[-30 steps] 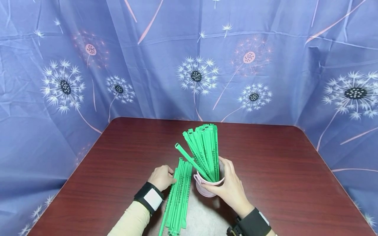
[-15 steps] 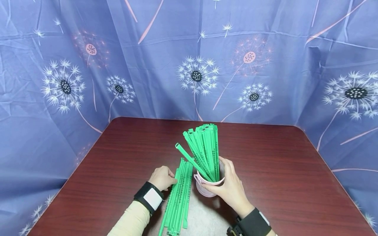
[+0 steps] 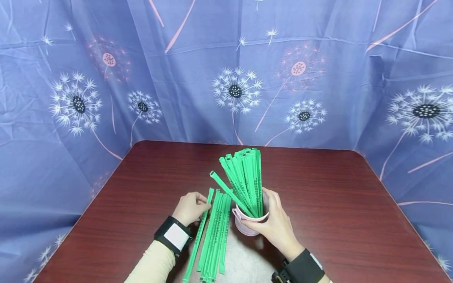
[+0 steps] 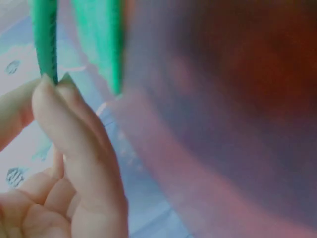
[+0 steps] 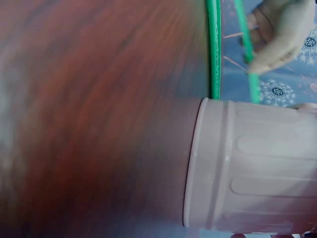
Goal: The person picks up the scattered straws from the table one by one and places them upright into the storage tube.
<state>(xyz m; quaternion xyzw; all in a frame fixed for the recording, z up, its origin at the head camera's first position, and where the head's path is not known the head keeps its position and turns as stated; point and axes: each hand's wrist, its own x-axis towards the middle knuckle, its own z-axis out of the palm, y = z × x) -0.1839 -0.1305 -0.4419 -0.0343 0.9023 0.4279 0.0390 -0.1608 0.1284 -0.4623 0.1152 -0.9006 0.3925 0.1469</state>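
My left hand [image 3: 188, 209] pinches one slim green wrapped straw [image 3: 196, 243] between thumb and fingertips, near its far end. In the left wrist view the pinched straw [image 4: 45, 39] points up from the fingertips. Just to its right, a pile of green wrapped straws [image 3: 214, 239] lies lengthwise on the table. My right hand [image 3: 277, 224] grips a small pale pink bucket [image 3: 245, 228] by its rim and side. Many green straws [image 3: 249, 181] stand in the bucket, and one leans out to the left. Ribbed walls of the bucket [image 5: 262, 168] show in the right wrist view.
The dark red wooden table [image 3: 336, 196] spreads around both hands. A light grey patch [image 3: 238, 259] shows in front of the bucket. A blue curtain [image 3: 198, 98] with dandelion prints hangs behind the table and at its sides.
My left hand has drawn one straw away from the left side of the pile, shifting slightly left and back. My right hand and the bucket stay in place.
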